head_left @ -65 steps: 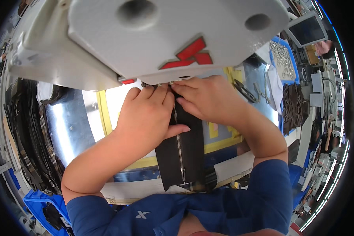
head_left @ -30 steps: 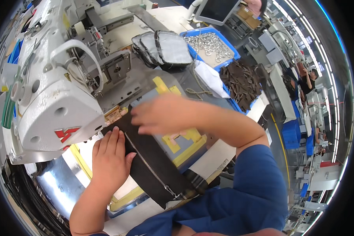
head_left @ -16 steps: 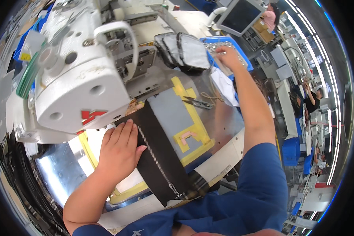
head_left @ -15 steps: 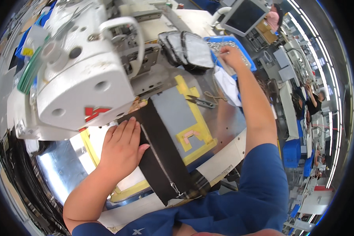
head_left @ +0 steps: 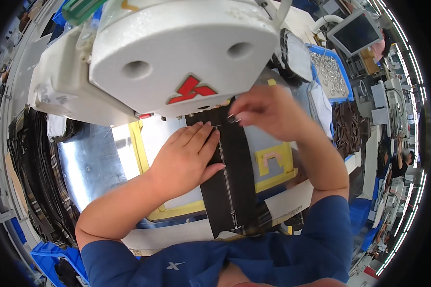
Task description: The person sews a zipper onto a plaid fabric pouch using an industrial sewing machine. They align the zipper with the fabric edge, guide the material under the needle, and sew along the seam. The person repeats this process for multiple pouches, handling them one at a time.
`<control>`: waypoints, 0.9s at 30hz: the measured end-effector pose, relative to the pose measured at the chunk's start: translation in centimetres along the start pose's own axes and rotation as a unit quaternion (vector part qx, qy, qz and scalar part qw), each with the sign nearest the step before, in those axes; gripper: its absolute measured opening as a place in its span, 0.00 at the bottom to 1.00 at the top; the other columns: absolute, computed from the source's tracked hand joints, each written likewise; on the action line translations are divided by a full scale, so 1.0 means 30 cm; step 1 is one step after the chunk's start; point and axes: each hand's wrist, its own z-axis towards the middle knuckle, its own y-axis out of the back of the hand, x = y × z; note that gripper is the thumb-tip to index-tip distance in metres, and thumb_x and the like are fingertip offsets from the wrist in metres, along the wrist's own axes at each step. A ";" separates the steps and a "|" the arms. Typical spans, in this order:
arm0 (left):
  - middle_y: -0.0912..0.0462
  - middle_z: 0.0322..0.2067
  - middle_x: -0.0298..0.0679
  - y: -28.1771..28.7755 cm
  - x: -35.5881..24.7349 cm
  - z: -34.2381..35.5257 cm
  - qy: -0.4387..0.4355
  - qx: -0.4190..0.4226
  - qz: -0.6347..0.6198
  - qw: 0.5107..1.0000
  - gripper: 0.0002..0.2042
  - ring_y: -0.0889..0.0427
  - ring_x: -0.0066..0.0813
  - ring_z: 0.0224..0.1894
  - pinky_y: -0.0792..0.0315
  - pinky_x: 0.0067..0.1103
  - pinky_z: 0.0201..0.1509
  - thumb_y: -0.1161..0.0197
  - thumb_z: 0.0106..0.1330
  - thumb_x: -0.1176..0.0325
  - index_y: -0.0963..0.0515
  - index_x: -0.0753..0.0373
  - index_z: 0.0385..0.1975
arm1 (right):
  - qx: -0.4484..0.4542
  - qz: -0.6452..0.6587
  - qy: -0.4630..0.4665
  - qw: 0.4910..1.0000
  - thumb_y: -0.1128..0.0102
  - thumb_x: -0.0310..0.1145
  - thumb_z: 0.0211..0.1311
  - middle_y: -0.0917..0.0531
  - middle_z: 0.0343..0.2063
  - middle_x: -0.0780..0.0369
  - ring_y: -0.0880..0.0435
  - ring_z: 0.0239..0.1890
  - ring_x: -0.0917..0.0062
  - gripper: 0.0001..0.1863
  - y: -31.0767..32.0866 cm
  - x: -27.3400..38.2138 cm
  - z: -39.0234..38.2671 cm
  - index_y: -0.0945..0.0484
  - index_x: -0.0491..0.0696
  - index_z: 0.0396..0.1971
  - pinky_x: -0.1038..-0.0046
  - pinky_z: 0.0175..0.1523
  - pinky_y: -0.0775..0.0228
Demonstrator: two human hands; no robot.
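A black fabric panel with a silver metal zipper along it lies under the sewing machine head. The zipper's slider is at the end nearest me. My left hand lies flat, fingers stretched, on the panel's left edge beside the zipper's far end. Over the panel's far right part, my right hand pinches a small shiny metal piece; its exact kind is too small to make out. The machine head hides the needle area.
Yellow tape marks the work plate. A blue tray of small silvery metal parts stands at the far right, near brown pieces. Stacked dark fabric hangs at left, above a blue bin. A monitor stands behind.
My right hand has come from the blue tray to the panel with a small metal piece. My left hand still rests on the panel. The head view has shifted, so the machine looms larger.
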 end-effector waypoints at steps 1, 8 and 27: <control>0.18 0.61 0.54 0.001 -0.001 0.003 0.001 0.001 -0.005 1.000 0.34 0.19 0.51 0.65 0.26 0.41 0.70 0.25 0.65 0.50 0.22 0.68 0.64 | 0.016 -0.040 0.024 0.999 0.32 0.24 0.67 0.11 0.34 0.60 0.12 0.35 0.76 0.07 -0.029 -0.014 0.023 0.13 0.40 0.43 0.73 0.44 0.20; 0.21 0.64 0.56 0.006 0.000 0.013 0.019 0.013 -0.017 1.000 0.36 0.20 0.50 0.65 0.28 0.39 0.69 0.28 0.66 0.48 0.24 0.70 0.67 | -0.004 -0.123 0.075 0.990 0.34 0.26 0.69 0.13 0.38 0.54 0.12 0.37 0.62 0.07 -0.112 -0.078 0.044 0.13 0.44 0.44 0.64 0.45 0.20; 0.23 0.67 0.44 0.010 -0.021 0.033 0.030 0.047 0.067 0.996 0.43 0.24 0.39 0.56 0.30 0.32 0.57 0.26 0.60 0.41 0.23 0.70 0.67 | -0.089 -0.325 0.167 0.927 0.34 0.32 0.67 0.15 0.35 0.57 0.13 0.38 0.58 0.06 -0.139 -0.125 0.090 0.16 0.45 0.38 0.57 0.41 0.19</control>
